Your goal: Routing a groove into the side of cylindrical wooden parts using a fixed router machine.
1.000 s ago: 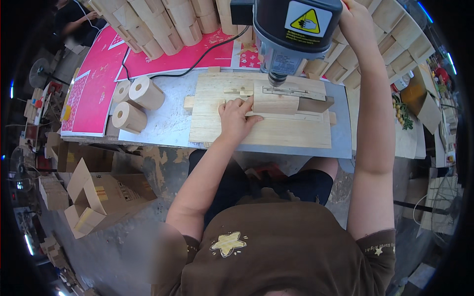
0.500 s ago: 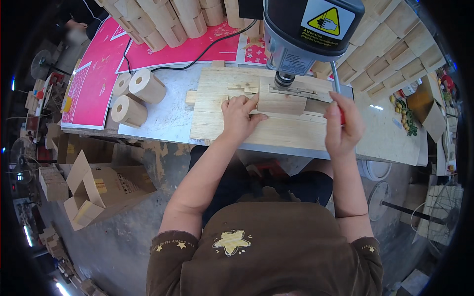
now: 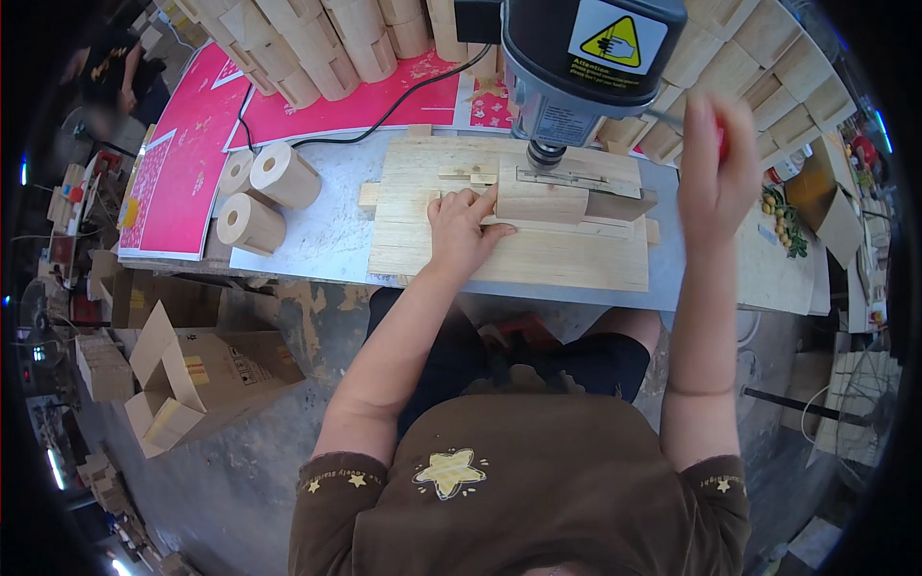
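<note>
A pale wooden block lies in a jig on a wooden board, under the chuck of a drill press. My left hand holds the block's near left corner, with the index finger at its end and the thumb along the near side. Raised to the right of the drill press, my right hand is closed round the red knob of the feed lever. That hand is slightly blurred. A grey-brown piece sits against the block's right end.
Three bored wooden cylinders stand on the left of the table. Stacked wooden pieces line the back. A black cable crosses the pink sheet. An open carton sits on the floor at left; another person is far left.
My right hand has risen up and outward with the lever knob. My left hand and the block keep their places. The view has shifted slightly, and more of the other person shows.
</note>
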The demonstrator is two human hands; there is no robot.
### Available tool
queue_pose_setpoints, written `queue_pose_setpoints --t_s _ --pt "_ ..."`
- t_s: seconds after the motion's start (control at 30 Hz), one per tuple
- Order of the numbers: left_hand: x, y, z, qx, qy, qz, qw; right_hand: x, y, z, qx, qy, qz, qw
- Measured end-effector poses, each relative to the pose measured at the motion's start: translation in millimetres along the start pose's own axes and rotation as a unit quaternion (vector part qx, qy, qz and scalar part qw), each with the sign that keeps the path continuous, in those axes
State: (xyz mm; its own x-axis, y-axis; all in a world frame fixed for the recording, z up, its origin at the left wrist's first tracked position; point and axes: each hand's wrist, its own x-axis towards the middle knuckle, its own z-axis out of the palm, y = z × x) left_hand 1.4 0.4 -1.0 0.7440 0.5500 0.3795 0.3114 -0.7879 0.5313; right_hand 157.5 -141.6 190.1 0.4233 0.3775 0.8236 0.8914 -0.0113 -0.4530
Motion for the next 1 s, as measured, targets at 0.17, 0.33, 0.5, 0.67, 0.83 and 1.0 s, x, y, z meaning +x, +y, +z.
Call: queue_pose_setpoints --t_s 0.17,0.33,0.5,0.67,0.83,1.0 --pt "0.8 -1.4 1.5 0.001 0.002 0.013 1.0 81.4 37.7 27.3 -0.082 -0.028 0.057 0.995" --pt "0.0 -3.9 2.1 0.0 0.002 0.019 1.0 81.4 48.3 5.0 0.052 -0.154 0.202 0.966" --pt "2.4 -0.5 -1.3 0.009 0.005 0.019 1.0 79.3 -30.1 -94.4 -0.253 -0.018 -0.12 0.96" --pt "0.7 -6.5 13.3 -0.009 0.046 0.03 0.998 77.8 -53.8 -128.3 0.334 -0.297 -0.024 0.894" --pt "2.7 6.4 1.7 -0.029 0.026 0.023 0.999 69.9 -71.1 -140.1 0.498 -0.629 -0.12 0.584" --pt "-6.9 -4.8 -1.4 0.0 -0.007 0.013 1.0 30.5 -148.5 -69.5 0.58 -0.432 -0.055 0.689"
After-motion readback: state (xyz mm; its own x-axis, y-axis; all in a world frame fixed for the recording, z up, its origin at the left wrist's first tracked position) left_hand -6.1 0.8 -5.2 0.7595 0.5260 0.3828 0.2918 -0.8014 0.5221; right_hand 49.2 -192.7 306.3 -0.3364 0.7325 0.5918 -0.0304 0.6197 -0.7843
